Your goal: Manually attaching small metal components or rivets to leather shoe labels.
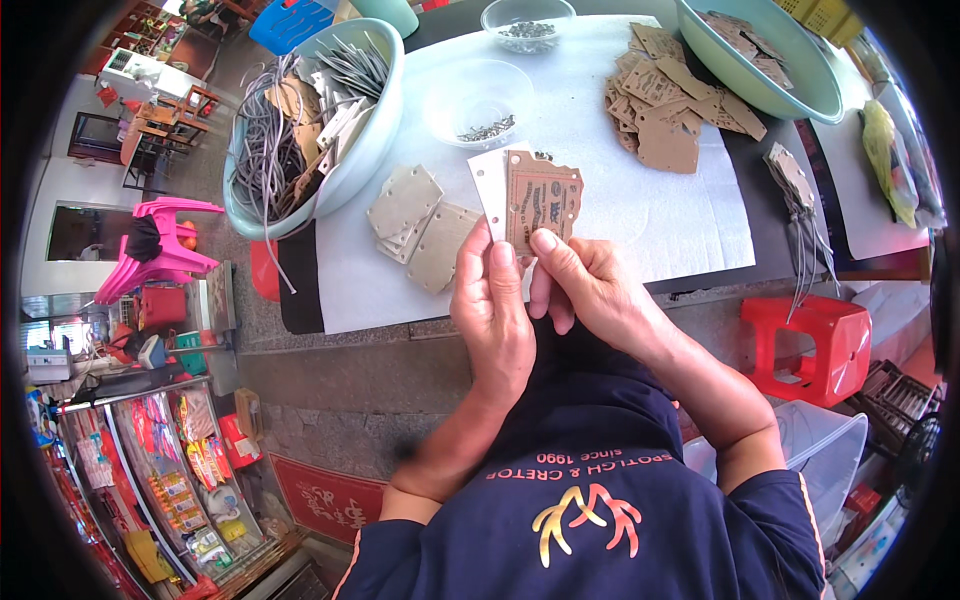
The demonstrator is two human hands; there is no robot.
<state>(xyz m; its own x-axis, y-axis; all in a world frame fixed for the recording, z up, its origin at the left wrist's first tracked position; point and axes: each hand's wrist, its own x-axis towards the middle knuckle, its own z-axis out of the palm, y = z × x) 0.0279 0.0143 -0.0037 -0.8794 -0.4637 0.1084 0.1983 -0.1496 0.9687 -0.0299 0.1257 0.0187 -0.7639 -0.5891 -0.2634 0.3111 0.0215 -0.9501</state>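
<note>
My left hand (493, 315) and my right hand (590, 285) together hold a small stack of tags above the table's near edge: a brown cardboard tag (543, 200) with red print in front and a white tag (489, 178) behind it. Both thumbs press on the lower edge of the stack. Several blank beige tags (415, 225) lie on the white sheet (640, 215) just left of my hands.
A pale green bowl (372, 140) holds grey cords and tags at the left. A clear bowl (478, 100) with small metal bits stands behind the hands, another (527, 22) farther back. Loose brown tags (665, 100) and a second green bowl (765, 70) are at the right. A red stool (815, 345) stands below.
</note>
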